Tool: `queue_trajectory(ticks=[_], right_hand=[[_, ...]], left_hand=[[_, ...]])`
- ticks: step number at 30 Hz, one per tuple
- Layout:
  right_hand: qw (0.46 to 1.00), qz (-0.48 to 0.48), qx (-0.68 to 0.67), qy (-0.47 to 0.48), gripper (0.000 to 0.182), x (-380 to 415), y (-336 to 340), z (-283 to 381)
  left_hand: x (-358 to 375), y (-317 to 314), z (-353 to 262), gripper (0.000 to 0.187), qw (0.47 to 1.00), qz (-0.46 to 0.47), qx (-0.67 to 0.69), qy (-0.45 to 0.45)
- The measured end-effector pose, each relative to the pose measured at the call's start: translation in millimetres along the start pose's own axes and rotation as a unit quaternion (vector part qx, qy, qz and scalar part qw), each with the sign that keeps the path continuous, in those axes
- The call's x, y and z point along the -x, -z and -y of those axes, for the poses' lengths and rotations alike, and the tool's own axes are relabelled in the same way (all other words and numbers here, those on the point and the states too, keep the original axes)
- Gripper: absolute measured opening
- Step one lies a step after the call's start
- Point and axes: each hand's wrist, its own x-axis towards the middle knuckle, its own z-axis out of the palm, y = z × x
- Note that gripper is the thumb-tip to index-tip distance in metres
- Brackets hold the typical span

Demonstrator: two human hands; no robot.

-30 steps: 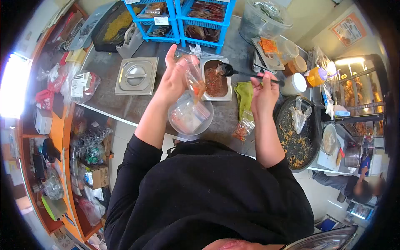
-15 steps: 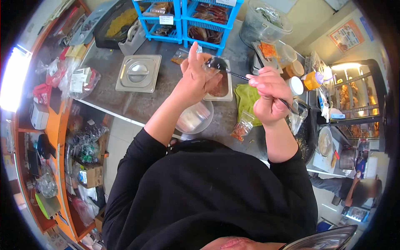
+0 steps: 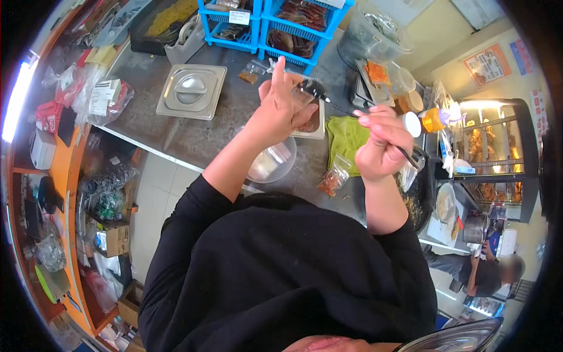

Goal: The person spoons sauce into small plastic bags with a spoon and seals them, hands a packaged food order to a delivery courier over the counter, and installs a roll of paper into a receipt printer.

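Observation:
My right hand [image 3: 384, 144] is closed around the handle of a black spoon [image 3: 346, 110], which reaches leftward over the counter. The spoon's dark bowl end is right at a small clear plastic bag [image 3: 302, 98] pinched in my left hand [image 3: 275, 114], whose index finger points up. Below the bag, a steel food pan [image 3: 319, 130] with reddish-brown contents is partly hidden by my left hand. A clear bowl [image 3: 287, 170] holding small plastic bags is close under my left wrist. Beside my right wrist lies a filled little bag [image 3: 334, 179] with orange-red contents, against a green cloth [image 3: 346, 138].
A steel lid [image 3: 190, 91] rests on the counter to the left. Another filled bag [image 3: 252, 71] lies near blue stacked baskets [image 3: 264, 35] at the back. A large clear tub [image 3: 375, 38] and an orange-filled bottle [image 3: 433, 120] stand at the right. A person [image 3: 489, 273] is farther off.
My view has shifted slightly, so the counter and shelves appear displaced. Both hands keep their grips, with the spoon's bowl still at the bag.

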Motion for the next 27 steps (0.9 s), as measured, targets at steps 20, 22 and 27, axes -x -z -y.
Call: queue_trajectory(ticks=[20,22,27], right_hand=[[0.920,0.200,0.116,-0.316,0.023,52.9,-10.0,-4.6],[0.911,0.160,0.152,-0.349,0.022,38.0,-26.7,13.2],[0.854,0.000,-0.077,-0.514,0.018,50.0,-10.5,1.9]], left_hand=[[7.3,-15.2,-16.8,0.097,0.997,-0.028,0.062,0.036],[3.7,-20.1,-29.7,0.096,0.994,-0.030,0.090,0.043],[-12.4,-3.2,-59.9,0.063,0.935,-0.051,0.312,0.160]])
